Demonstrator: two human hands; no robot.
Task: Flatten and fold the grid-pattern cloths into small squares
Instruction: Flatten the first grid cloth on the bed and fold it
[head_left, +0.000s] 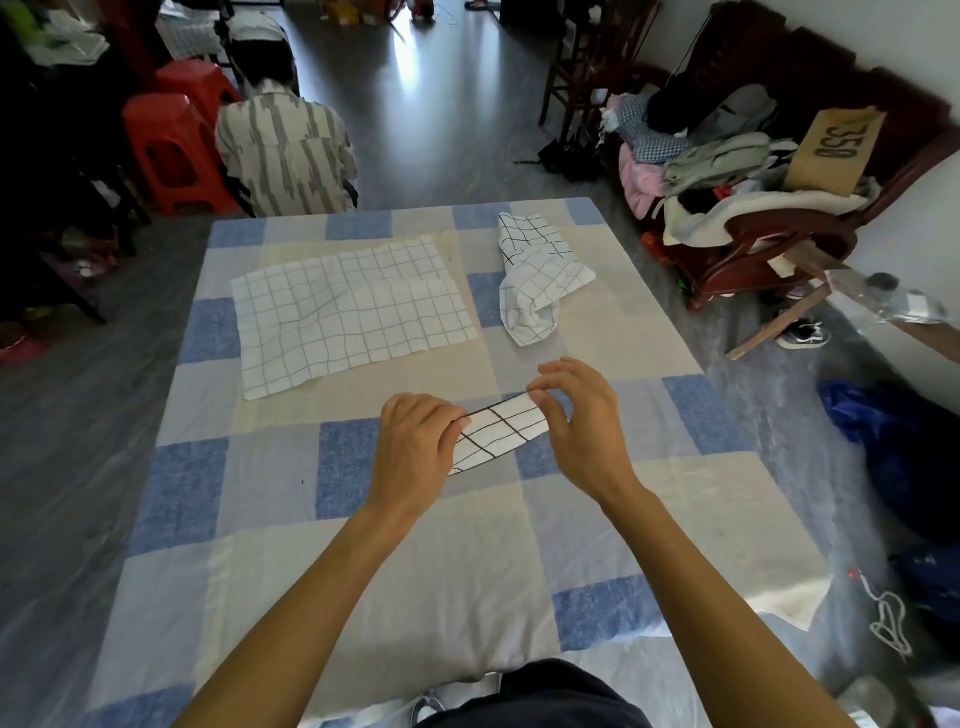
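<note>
Here the strip (500, 434) lies crosswise over the table (363, 545), perhaps resting on it. The left hand (415, 449) pinches its near end and the right hand (579, 423) its farther end.

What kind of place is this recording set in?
Probably a lived-in home room: a blue checked table cover, a wooden chair heaped with clothes, and red plastic stools.

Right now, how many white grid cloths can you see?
3: flat cloth spread far left, crumpled cloth far right, folded cloth pinched between left hand and right hand. The chair pile may hide more.
</note>
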